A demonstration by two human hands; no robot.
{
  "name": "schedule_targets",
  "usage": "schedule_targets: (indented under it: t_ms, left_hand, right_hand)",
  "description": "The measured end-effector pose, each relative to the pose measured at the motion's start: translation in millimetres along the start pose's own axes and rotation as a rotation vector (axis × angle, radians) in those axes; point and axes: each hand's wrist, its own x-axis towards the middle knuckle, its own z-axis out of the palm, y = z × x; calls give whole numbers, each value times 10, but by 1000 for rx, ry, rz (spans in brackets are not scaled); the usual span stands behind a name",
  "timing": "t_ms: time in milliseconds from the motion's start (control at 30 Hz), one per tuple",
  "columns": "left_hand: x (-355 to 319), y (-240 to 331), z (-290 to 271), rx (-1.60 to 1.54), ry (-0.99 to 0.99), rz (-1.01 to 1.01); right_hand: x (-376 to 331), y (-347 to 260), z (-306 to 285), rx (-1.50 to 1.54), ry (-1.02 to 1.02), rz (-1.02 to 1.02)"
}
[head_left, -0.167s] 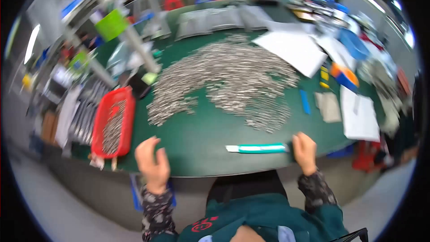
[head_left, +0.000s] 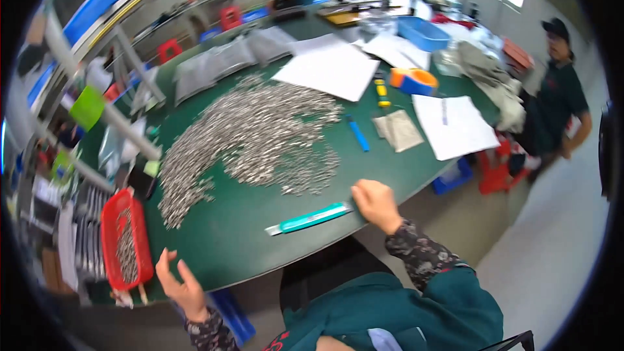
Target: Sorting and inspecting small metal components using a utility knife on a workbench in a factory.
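A big spread of small silvery metal pieces (head_left: 240, 123) covers the middle of the green table (head_left: 214, 250). Near the front edge lies a long teal tool (head_left: 315, 217) with a pale, flat tip at its left end; its exact kind is unclear. My right hand (head_left: 377, 205) is curled closed at the tool's right end, and whatever its fingers may hold is hidden. At the table's front left, my left hand (head_left: 182, 286) is open, thumb and fingers apart, holding nothing. Beside it stands a red tray (head_left: 145, 253) containing more silvery pieces.
White papers (head_left: 335, 68), a blue pen-like stick (head_left: 357, 132), a yellow-black tool (head_left: 381, 89), an orange-blue tape roll (head_left: 414, 80) and beige packets (head_left: 398, 130) lie to the right. Filled grey bags (head_left: 214, 65) line the back. A person (head_left: 559, 97) is at the far right.
The view has swung right, so the table appears shifted left and tilted, and the person at the right has come into sight. The metal pieces and teal tool look unmoved on the table.
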Motion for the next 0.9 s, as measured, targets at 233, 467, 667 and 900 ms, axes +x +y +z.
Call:
schedule_targets:
  t_ms: [233,467,667,900]
  left_hand:
    - [-338,27,153,108,-175,91]
    - [-313,295,507,-9,-240,125]
    - [-393,215,532,162,-194,145]
    - [-281,466,418,362,-185,234]
  right_hand:
    - [-60,-27,69,23,35,-17]
    - [-60,69,-18,28,21,-55]
    - [-82,65,4,109,26,-45]
    - [-92,52,-20,131,10,-77]
